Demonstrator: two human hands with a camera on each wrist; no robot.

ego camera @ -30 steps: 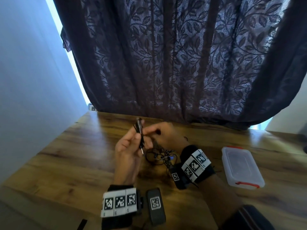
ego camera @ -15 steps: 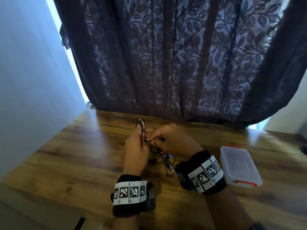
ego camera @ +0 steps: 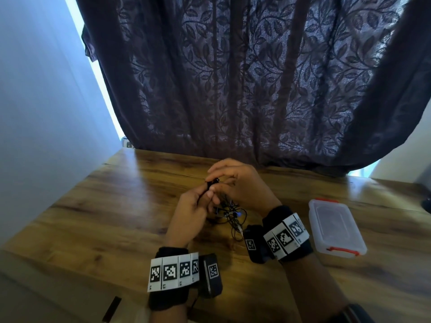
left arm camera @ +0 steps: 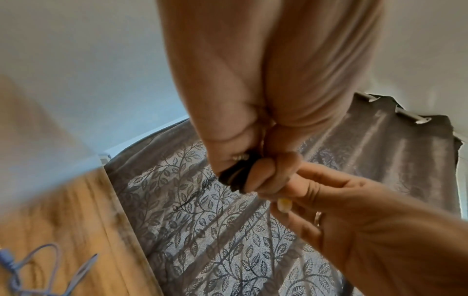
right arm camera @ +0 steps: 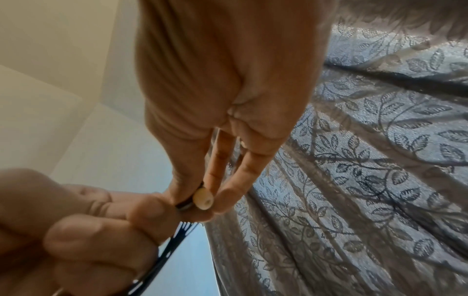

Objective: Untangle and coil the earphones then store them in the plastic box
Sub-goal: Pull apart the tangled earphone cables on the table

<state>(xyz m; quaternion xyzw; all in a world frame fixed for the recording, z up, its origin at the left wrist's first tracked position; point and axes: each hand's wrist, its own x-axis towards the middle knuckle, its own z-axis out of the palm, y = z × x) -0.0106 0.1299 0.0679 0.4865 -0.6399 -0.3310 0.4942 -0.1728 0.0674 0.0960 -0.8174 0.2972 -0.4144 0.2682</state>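
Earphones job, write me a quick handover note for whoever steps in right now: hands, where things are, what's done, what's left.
Left hand: pinches a bundle of coiled black earphone cable.
Right hand: its grip is on a pale earbud tip, right against the left fingers.
The rest of the black earphone cable lies tangled on the wooden table between the wrists.
The clear plastic box with red latches sits to the right, lid on.
Done: some turns gathered.
Left: finish untangling, coil, open box, store.
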